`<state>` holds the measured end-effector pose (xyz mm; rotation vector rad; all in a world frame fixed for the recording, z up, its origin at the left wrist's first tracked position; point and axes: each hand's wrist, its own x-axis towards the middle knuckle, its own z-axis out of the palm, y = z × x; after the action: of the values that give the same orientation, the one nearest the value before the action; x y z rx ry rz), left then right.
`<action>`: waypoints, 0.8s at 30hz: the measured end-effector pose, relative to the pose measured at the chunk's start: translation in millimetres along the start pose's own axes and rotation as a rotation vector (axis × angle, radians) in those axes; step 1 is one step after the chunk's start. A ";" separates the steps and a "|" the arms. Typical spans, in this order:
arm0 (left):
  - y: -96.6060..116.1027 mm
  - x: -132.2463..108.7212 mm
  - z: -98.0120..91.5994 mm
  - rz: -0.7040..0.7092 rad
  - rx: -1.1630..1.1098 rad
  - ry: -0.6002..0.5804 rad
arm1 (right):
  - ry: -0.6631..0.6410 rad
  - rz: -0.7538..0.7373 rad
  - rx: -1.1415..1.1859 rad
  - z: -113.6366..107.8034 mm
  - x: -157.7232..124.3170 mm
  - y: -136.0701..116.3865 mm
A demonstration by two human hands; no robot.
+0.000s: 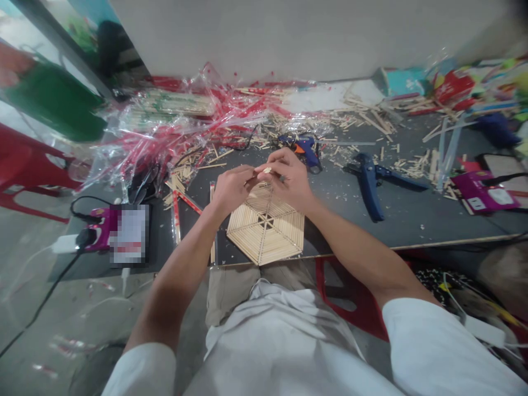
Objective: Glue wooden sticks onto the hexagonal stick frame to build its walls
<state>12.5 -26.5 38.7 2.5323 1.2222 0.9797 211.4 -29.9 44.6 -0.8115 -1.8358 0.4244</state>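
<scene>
A hexagonal panel of pale wooden sticks lies flat at the table's front edge, with ribs meeting at a small gap in its middle. Over its far side, my left hand and my right hand come together with bent fingers. Pale stick pieces show their ends at my right hand's fingertips, pinched there. My left fingertips press together beside them; whatever is between them is hidden. Just beyond my right hand lies a blue glue gun. A blue-handled cutter rests farther right.
Red-and-clear wrappers and packed chopsticks are heaped at the back left. Cut stick pieces litter the back. A phone with cables lies left, a purple packet right. A red stool stands left.
</scene>
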 end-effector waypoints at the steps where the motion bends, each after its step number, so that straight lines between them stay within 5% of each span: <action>1: 1.6 0.3 -1.1 -0.005 -0.001 -0.014 | -0.006 0.001 -0.012 -0.3 0.0 2.4; 17: 4.0 1.6 -5.9 -0.094 0.022 -0.122 | -0.050 0.035 0.021 -4.8 4.6 13.3; 24: 2.1 4.0 -15.5 -0.244 0.168 -0.088 | -0.048 0.267 0.084 -3.8 3.1 26.1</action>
<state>6.1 -27.0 53.4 2.4371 1.5996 0.7313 222.9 -9.5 32.0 -0.9999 -1.7461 0.6919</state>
